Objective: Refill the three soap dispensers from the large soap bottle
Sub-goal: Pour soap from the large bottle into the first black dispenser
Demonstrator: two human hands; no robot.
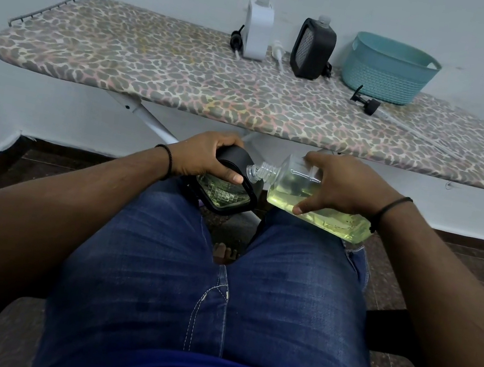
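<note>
My left hand [206, 157] grips a black soap dispenser [226, 193] over my lap; its clear window shows yellow-green soap. My right hand [340, 187] holds the large clear soap bottle [320, 207], tipped on its side, its open neck at the dispenser's top. The bottle is roughly half full of yellow-green liquid. On the ironing board [187, 83] stand a white dispenser [257, 32] and a second black dispenser [312, 50], both with pumps off. A black pump [236, 41], a white pump [277, 52] and another black pump [365, 102] lie beside them.
A teal plastic basket [387, 69] sits at the board's back right against the wall. The board's white legs [148, 118] run down just behind my hands. I sit on a seat, knees in jeans below the hands.
</note>
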